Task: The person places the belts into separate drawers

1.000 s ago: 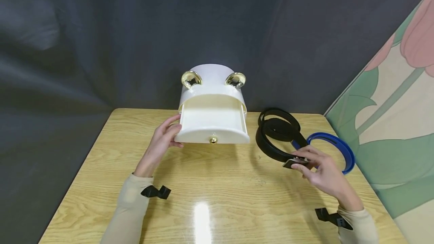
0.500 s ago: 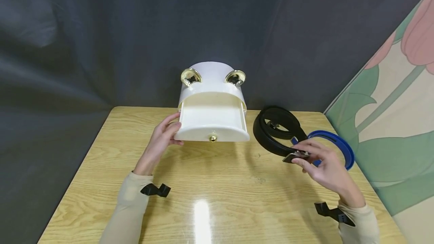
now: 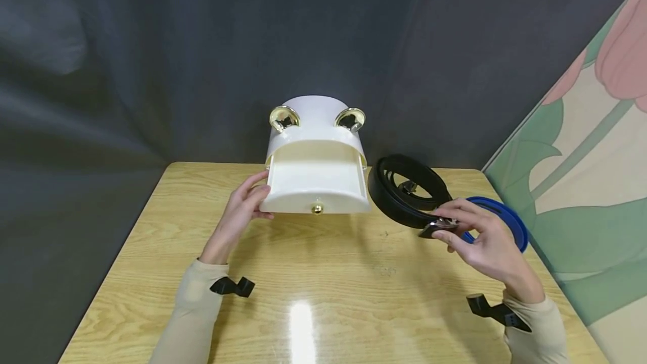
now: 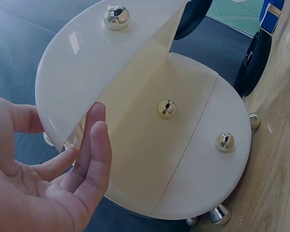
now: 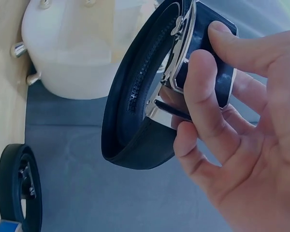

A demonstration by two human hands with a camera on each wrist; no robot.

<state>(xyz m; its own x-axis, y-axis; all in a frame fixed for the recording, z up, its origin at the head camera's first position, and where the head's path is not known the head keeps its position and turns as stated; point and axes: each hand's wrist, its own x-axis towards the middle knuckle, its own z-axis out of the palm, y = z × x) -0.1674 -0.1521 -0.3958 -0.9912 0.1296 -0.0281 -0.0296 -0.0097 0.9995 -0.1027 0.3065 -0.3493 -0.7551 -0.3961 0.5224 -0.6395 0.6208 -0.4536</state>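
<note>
Belt coil point(image 3: 390, 202), black, held off the table point(image 3: 303, 265), is shifted leftward within the last second, its buckle point(image 3: 438, 227) pinched in the right hand point(image 3: 487, 243). It is thus brought nearer the right side of the pulled-out white drawer point(image 3: 317, 176), and the blue belt point(image 3: 516, 224) is more hidden. The drawer's left edge is still gripped by the left hand point(image 3: 237, 212); another black belt point(image 5: 6, 186) is left on the table

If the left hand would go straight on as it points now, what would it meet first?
The open white drawer: the left hand is against its left end. Beyond that, probably the white box itself, though depth is hard to judge.
</note>
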